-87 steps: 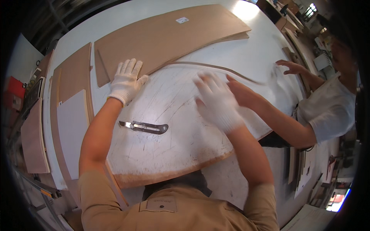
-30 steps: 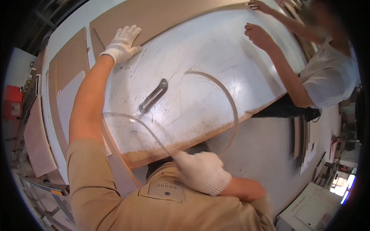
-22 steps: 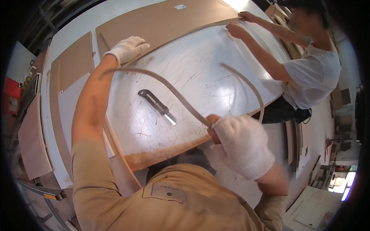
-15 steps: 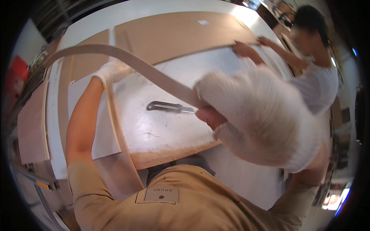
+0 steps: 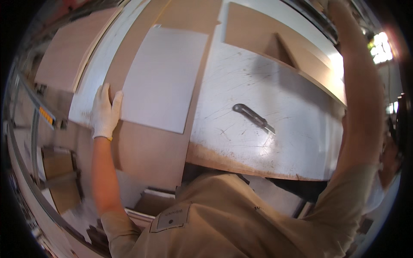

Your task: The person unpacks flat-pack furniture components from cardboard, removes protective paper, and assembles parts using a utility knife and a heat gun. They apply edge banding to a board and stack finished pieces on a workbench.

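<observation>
Panel [image 5: 148, 150] in brown at the counter's [image 5: 309, 144] left, under that pale sheet [image 5: 163, 77], looks stiff but kinda unwieldy, so I'd grab both long edges; left hand's [image 5: 106, 112] on its left edge, thumb apart, right hand's out of view, can't tell.

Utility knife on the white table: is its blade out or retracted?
Out: the blade shows as a bright strip beyond the dark handle.

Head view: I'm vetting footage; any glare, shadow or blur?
In head view: glare on the scratched white tabletop below the dark-handled knife; overexposed light at right; soft shadow beside the flat brown board; bare right forearm looks blurred, white-gloved left hand clearer.
</observation>
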